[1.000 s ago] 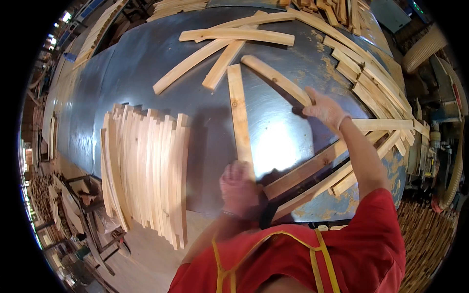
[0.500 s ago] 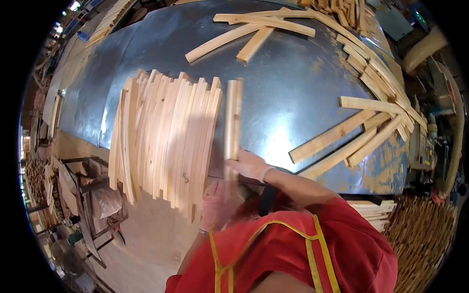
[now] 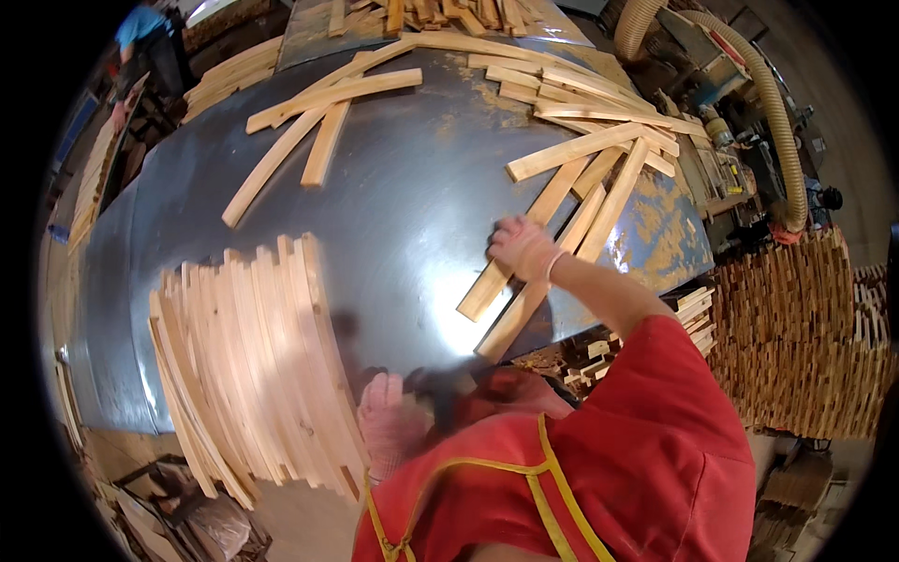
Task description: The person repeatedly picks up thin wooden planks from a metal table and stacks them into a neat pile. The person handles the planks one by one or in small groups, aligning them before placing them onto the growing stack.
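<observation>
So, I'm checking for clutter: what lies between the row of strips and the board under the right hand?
In the head view, dark tabletop lies between the row of strips and board, with the left hand at the near end.

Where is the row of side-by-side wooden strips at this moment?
In the head view, the row of wooden strips lies left of centre on the dark table, overhanging its near edge, just left of the left hand.

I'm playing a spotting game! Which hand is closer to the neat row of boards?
Left. The left hand is beside the row, at its lower right; the right hand is farther off to the right, on a loose board.
</observation>
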`<act>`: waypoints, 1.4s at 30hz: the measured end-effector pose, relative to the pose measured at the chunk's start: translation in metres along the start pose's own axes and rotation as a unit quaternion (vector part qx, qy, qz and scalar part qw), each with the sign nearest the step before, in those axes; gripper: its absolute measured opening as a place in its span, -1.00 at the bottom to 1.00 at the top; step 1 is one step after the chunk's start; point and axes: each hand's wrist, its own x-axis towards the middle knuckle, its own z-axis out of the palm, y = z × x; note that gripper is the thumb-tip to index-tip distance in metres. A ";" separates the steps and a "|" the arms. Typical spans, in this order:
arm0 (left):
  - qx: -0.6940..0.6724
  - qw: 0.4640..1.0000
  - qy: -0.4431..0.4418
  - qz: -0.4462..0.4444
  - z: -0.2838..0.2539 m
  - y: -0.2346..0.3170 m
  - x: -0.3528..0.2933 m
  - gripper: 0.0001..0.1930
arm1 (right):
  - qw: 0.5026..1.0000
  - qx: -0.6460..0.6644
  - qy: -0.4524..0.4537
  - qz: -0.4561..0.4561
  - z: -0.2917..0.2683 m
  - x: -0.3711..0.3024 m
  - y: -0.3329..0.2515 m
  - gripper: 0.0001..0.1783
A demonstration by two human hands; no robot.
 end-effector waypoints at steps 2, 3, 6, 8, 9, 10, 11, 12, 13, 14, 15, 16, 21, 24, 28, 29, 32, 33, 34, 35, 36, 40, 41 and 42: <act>0.014 0.999 -0.022 0.030 0.011 0.024 0.044 -0.21 | 0.993 0.092 0.074 -0.025 0.019 0.008 -0.018 -0.63; 0.026 0.998 -0.036 0.040 0.014 0.031 0.060 -0.18 | 0.970 0.126 0.195 -0.066 0.018 0.015 -0.028 -0.63; 0.080 0.995 -0.056 0.030 0.036 0.040 0.092 -0.11 | 0.959 0.221 0.176 -0.014 -0.012 0.036 0.032 -0.64; 0.087 0.990 -0.108 -0.010 0.048 0.041 0.107 -0.11 | 0.962 0.149 0.160 0.162 0.016 0.040 0.121 -0.66; 0.092 0.987 -0.131 -0.030 0.054 0.039 0.116 -0.11 | 0.944 0.125 0.153 0.263 0.038 0.036 0.167 -0.66; 0.094 0.984 -0.146 -0.046 0.061 0.038 0.119 -0.10 | 0.940 0.079 0.157 0.293 0.053 0.029 0.200 -0.61; 0.100 0.981 -0.158 -0.058 0.065 0.036 0.124 -0.09 | 0.934 0.063 0.100 0.338 0.080 0.025 0.235 -0.56; 0.107 0.976 -0.169 -0.083 0.065 0.032 0.122 -0.09 | 0.927 0.081 0.072 0.359 0.076 0.028 0.242 -0.51; 0.099 0.975 -0.173 -0.100 0.064 0.033 0.124 -0.09 | 0.929 0.040 0.069 0.362 0.099 0.030 0.260 -0.43; 0.090 0.972 -0.176 -0.127 0.061 0.034 0.120 -0.09 | 0.942 0.045 0.026 0.332 0.095 0.044 0.260 -0.43; 0.080 0.969 -0.175 -0.158 0.059 0.035 0.114 -0.10 | 0.954 0.044 -0.014 0.296 0.077 0.057 0.259 -0.43; 0.048 0.970 -0.153 -0.182 0.057 0.034 0.106 -0.15 | 0.961 0.041 -0.056 0.267 0.064 0.063 0.258 -0.43; -0.308 0.865 -0.118 -0.378 0.060 0.002 0.055 -0.38 | 0.974 0.198 0.008 0.113 -0.028 0.114 0.175 -0.25; -0.488 0.781 0.003 -0.389 0.054 -0.001 0.035 -0.47 | 0.937 0.319 0.032 0.142 -0.060 0.139 0.083 -0.20; -0.531 0.756 -0.020 -0.382 0.035 -0.012 0.000 -0.43 | 0.806 0.580 -0.009 0.120 -0.049 0.154 -0.049 -0.18; -0.392 0.848 -0.024 -0.355 0.030 -0.014 -0.012 -0.40 | 0.816 0.569 -0.059 0.088 -0.053 0.152 -0.085 -0.18; -0.030 0.970 -0.034 -0.240 0.006 -0.009 -0.017 -0.29 | 0.899 0.438 0.011 -0.025 0.021 0.192 -0.178 -0.23; 0.019 0.971 -0.023 -0.237 -0.008 0.003 -0.016 -0.26 | 0.859 0.512 -0.004 0.008 0.006 0.183 -0.207 -0.26; 0.068 0.972 -0.011 -0.226 -0.016 0.010 -0.017 -0.23 | 0.812 0.582 -0.015 0.046 -0.017 0.164 -0.225 -0.28; 0.162 0.969 0.015 -0.187 -0.002 -0.001 -0.027 -0.17 | 0.814 0.581 -0.021 -0.003 -0.026 0.151 -0.231 -0.29; 0.193 0.964 0.010 -0.183 0.003 -0.016 -0.037 -0.18 | 0.814 0.579 -0.024 -0.050 -0.031 0.141 -0.231 -0.30; 0.249 0.955 0.047 -0.155 0.017 -0.043 -0.048 -0.28 | 0.926 0.333 -0.058 -0.167 -0.049 0.052 -0.163 -0.25; 0.250 0.952 0.072 -0.160 0.018 -0.038 -0.047 -0.33 | 0.965 0.176 -0.066 -0.183 -0.049 0.023 -0.134 -0.23; 0.240 0.958 0.092 -0.130 0.018 -0.030 -0.046 -0.34 | 0.979 0.116 0.025 -0.166 -0.017 -0.001 -0.106 -0.11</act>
